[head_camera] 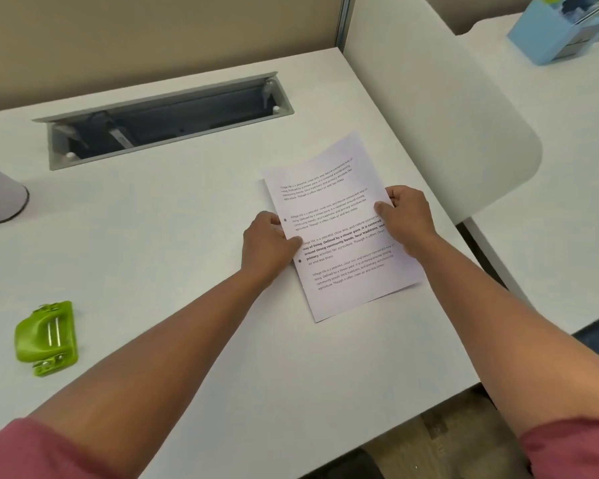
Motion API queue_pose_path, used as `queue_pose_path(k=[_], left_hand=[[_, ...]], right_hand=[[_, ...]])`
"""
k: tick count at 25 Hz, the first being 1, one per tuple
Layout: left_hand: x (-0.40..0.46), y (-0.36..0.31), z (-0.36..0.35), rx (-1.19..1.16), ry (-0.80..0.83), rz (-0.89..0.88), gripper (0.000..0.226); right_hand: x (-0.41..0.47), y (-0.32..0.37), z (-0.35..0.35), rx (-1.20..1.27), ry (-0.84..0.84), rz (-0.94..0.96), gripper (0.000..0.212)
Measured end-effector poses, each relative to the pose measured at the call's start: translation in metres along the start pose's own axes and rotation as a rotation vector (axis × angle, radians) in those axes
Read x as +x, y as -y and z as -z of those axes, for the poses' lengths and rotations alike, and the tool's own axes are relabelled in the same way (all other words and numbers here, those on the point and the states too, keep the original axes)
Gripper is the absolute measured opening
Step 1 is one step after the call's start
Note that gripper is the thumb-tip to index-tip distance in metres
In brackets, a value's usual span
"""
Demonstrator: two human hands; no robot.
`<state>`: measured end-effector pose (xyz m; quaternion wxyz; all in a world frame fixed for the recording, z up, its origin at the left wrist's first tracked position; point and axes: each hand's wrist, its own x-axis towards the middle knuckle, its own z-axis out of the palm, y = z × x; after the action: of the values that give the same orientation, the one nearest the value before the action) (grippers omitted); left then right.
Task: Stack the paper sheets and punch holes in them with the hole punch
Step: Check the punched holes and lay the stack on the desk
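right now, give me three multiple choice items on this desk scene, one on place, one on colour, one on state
1. Where is the plastic hole punch relative to the printed white paper sheets?
A. on top of them
B. apart, to their left
C. under them

2. What colour is the hole punch?
A. lime green
B. black
C. red

3. How are the sheets held?
A. by neither hand
B. by the left hand only
C. by the left hand and right hand, one at each long edge

Answers: 1 B, it sits alone near the white desk's left edge. 2 A, its body is bright green. 3 C, fingers grip both sides.
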<state>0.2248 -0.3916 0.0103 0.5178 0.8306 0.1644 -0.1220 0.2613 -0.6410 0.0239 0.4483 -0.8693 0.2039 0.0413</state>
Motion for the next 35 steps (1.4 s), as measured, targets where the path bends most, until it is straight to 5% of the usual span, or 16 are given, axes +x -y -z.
queue_pose_path(k=[9,14,21,25,29,35], left_hand=[[0.002,-0.001,0.001,0.318,0.046,-0.209,0.098],[0.011,0.000,0.000,0.457,0.112,-0.153,0.077],[0.019,0.001,0.001,0.534,0.131,-0.172,0.074],[0.018,0.003,0.000,0.538,0.110,-0.182,0.075],[0.020,0.005,-0.001,0.536,0.100,-0.192,0.075],[0.019,0.008,-0.002,0.529,0.096,-0.188,0.074]], right_hand=[[0.007,-0.006,-0.004,-0.138,-0.003,0.028,0.012],[0.010,-0.006,-0.008,-0.240,0.005,0.055,0.016],[0.000,-0.004,-0.015,-0.664,-0.038,0.195,0.060],[-0.017,0.000,-0.031,-0.688,0.176,0.378,0.077],[-0.025,-0.004,-0.047,-0.814,0.332,0.424,0.077],[-0.024,-0.010,-0.049,-0.845,0.329,0.421,0.077]])
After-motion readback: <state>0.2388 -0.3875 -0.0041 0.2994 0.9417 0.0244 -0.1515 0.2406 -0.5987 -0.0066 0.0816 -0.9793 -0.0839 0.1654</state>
